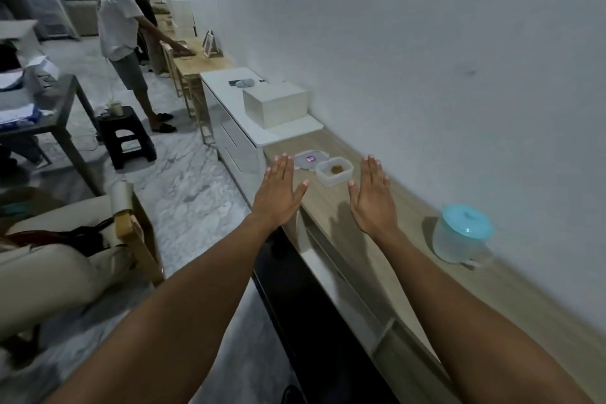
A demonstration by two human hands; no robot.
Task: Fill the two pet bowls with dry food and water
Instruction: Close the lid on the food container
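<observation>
— Over the front edge of the wooden counter (414,229), how do the person's hands lie?

— Both hover palm down and hold nothing. The left hand (278,195) hangs above the front edge, the right hand (373,202) above the middle of the top. On each, the four fingers are straight and pressed together, with the thumb held out toward the other hand.

— And the dry food?

— It sits as a small brown heap in an open clear container (334,172), farther along the counter. It shows between the two sets of fingertips and touches neither. Its lid (306,160) lies flat just beside it, on the side toward the white cabinet (218,84).

— Water?

— A translucent jug (460,236) with its turquoise cover on stands upright near the wall edge, to the right of the right forearm. How full it is cannot be told.
</observation>
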